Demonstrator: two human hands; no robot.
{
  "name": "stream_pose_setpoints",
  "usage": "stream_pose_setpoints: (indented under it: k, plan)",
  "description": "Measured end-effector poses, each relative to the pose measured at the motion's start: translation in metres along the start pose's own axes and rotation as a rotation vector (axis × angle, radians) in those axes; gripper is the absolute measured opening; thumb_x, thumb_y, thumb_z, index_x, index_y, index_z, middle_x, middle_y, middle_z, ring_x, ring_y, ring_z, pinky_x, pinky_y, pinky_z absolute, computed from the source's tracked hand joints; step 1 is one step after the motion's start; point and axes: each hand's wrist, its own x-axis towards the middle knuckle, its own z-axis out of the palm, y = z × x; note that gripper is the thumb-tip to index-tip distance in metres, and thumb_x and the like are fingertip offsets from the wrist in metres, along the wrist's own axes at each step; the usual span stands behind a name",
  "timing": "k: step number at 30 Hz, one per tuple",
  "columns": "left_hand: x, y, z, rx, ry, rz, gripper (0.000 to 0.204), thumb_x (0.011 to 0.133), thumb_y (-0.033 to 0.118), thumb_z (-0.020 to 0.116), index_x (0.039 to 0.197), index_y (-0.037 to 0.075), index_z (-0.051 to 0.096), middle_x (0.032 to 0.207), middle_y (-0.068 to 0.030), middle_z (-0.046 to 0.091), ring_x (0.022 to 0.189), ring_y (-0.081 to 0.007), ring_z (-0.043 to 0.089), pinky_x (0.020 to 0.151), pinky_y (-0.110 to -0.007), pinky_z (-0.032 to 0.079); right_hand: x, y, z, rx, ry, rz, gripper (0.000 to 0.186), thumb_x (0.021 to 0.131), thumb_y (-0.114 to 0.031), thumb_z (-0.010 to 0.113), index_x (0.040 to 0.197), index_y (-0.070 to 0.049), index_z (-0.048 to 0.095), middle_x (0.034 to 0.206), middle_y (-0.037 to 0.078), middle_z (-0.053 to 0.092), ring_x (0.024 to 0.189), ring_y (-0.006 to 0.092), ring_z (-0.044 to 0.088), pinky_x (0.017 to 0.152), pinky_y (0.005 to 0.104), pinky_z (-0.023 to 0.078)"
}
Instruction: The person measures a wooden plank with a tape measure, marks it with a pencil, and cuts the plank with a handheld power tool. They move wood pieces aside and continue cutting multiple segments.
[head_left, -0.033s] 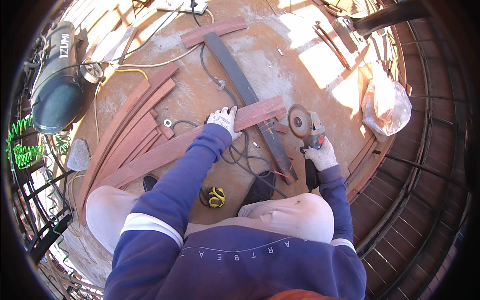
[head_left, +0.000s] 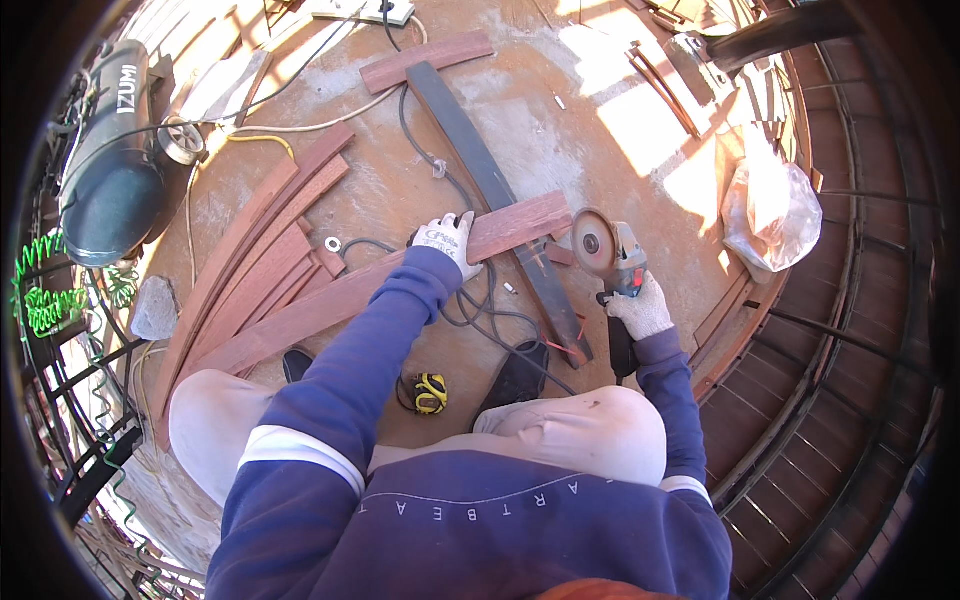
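Observation:
In a white work glove, my left hand (head_left: pixel 447 243) is closed over a long reddish wooden plank (head_left: pixel 520 223), which runs from the lower left up to the right. The plank lies across a dark straight bar (head_left: pixel 475 150), its far end overhanging to the right. My right hand (head_left: pixel 643 306), also gloved, grips an angle grinder (head_left: pixel 629 262). The grinder's round disc (head_left: pixel 593 243) is upright beside the plank's right end, and I cannot tell whether they touch. A short wood offcut (head_left: pixel 560 255) lies beneath the plank, by the bar.
More reddish planks (head_left: pixel 270 225) are stacked at left, and another board (head_left: pixel 430 60) lies across the bar's far end. Cables (head_left: pixel 490 310) loop near my foot beside a yellow-black tape measure (head_left: pixel 431 394). A dark tank (head_left: pixel 112 170) stands left; a plastic bag (head_left: pixel 775 220) sits right.

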Motion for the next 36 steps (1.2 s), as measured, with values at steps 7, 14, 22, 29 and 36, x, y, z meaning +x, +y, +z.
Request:
stream_pose_setpoints:
  k: [7,14,22,29,36]
  plan:
    - [0.001,-0.001,0.017,-0.071,0.033,0.035,0.083,0.079,0.047,0.074,0.146,0.009,0.045,0.13,-0.0174,0.059,0.12,-0.0329,0.06,0.102,-0.045,0.048,0.012,-0.005,-0.006,-0.175,-0.092,-0.001,0.052,0.068,-0.008,0.078,0.117,0.0,0.061,0.1,0.009,0.071,0.09,0.0166,0.066,0.083,0.0329,0.054]
    - [0.0,-0.001,0.016,-0.086,0.014,0.046,0.08,0.083,0.047,0.072,0.149,0.01,0.044,0.129,-0.0169,0.059,0.117,-0.0315,0.061,0.1,-0.043,0.05,0.018,-0.004,-0.006,-0.162,-0.122,0.045,0.052,0.068,-0.007,0.077,0.117,-0.001,0.061,0.1,0.008,0.07,0.089,0.0168,0.066,0.082,0.0328,0.054]
    - [0.003,-0.003,0.02,-0.086,0.023,0.044,0.08,0.081,0.048,0.071,0.147,0.01,0.046,0.125,-0.0171,0.06,0.116,-0.0322,0.062,0.099,-0.042,0.05,0.025,0.004,-0.007,-0.159,-0.159,0.057,0.054,0.068,0.002,0.072,0.12,0.0,0.059,0.106,0.006,0.067,0.092,0.0153,0.066,0.082,0.0313,0.056]
    - [0.003,-0.002,0.018,-0.081,0.015,0.048,0.08,0.082,0.048,0.071,0.147,0.01,0.045,0.126,-0.0173,0.06,0.116,-0.0323,0.062,0.1,-0.042,0.05,0.025,0.006,-0.01,-0.176,-0.156,0.045,0.053,0.069,0.001,0.074,0.12,-0.001,0.059,0.106,0.006,0.067,0.093,0.0149,0.065,0.082,0.031,0.055]
    - [0.003,-0.003,0.019,-0.078,0.004,0.043,0.08,0.083,0.047,0.071,0.148,0.009,0.045,0.129,-0.018,0.059,0.117,-0.0327,0.061,0.101,-0.043,0.049,0.025,0.0,-0.007,-0.19,-0.16,0.03,0.053,0.069,0.001,0.074,0.12,0.0,0.059,0.104,0.006,0.068,0.092,0.0147,0.065,0.083,0.0311,0.055]
